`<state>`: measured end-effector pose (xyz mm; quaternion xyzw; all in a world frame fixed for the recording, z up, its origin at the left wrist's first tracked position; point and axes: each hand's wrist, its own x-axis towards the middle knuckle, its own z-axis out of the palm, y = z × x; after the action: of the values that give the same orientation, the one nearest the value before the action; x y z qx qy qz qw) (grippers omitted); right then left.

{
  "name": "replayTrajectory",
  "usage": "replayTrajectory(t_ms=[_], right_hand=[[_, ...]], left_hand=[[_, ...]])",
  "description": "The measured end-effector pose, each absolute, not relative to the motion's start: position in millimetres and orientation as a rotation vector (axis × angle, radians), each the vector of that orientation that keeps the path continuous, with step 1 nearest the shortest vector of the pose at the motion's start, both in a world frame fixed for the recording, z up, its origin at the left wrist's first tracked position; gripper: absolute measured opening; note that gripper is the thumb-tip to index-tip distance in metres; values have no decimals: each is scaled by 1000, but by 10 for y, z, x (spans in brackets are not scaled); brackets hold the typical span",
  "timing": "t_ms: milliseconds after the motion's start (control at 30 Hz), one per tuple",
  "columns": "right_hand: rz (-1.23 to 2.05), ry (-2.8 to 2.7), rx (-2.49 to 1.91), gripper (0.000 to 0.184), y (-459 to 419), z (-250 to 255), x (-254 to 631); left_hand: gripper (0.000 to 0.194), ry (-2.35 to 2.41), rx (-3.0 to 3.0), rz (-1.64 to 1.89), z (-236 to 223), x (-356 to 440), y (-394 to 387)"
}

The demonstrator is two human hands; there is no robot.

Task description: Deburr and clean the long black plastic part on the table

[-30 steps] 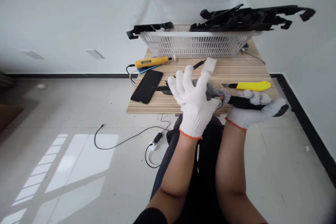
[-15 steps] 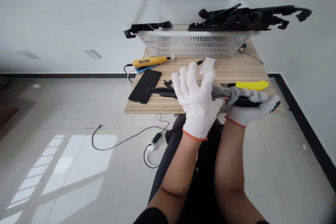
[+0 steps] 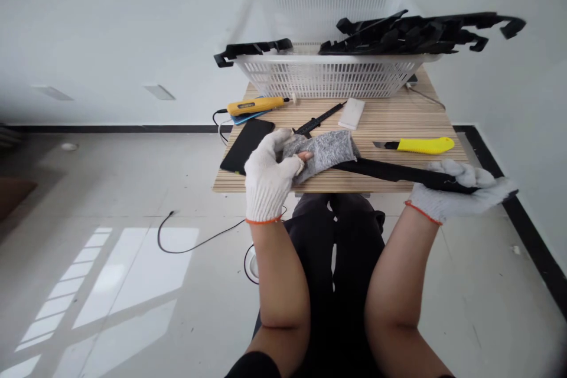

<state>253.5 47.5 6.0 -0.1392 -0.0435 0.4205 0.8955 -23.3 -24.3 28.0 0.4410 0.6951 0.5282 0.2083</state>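
My left hand (image 3: 267,176), in a white knit glove, is closed on a grey cloth (image 3: 326,149) at the front edge of the wooden table (image 3: 398,124). The cloth wraps the left end of a long black plastic part (image 3: 390,172). My right hand (image 3: 460,191), also gloved, grips the right end of that part just past the table's front right corner. The part lies nearly level between the two hands.
On the table lie a yellow utility knife (image 3: 420,145), a black phone (image 3: 247,144), a yellow-handled tool (image 3: 254,106), a black caliper (image 3: 319,119) and a small white block (image 3: 352,113). A white slotted basket (image 3: 328,74) at the back holds several long black plastic parts (image 3: 416,29). Cables lie on the floor.
My left hand has moved left and closed on the grey cloth, sliding it along the black part. My right hand has drawn the part's other end out to the right.
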Motion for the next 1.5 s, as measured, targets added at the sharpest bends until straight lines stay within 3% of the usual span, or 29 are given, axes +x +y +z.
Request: replayTrajectory(t_ms=[233,367,733,1000,1200,1500], right_hand=[[849,-5,-416,63,425,136,2471],[845,-39,-410,63,443,137,2463],[923,-208,-347,59,561,-67,2319],[996,-249,-350,62,510,-11,2057],[963,-208,-358,59,505,15,1891],[943,-205,-360,53,501,61,1877]], left_hand=[[39,1818,1056,1617,359,-251,-293],[43,1852,1153,1617,336,-243,-279],[52,2262,1686,1187,344,93,-139],[49,2176,1902,1028,335,442,-107],[52,2058,2102,1097,281,738,-74],[40,1782,2420,1298,204,813,-12]])
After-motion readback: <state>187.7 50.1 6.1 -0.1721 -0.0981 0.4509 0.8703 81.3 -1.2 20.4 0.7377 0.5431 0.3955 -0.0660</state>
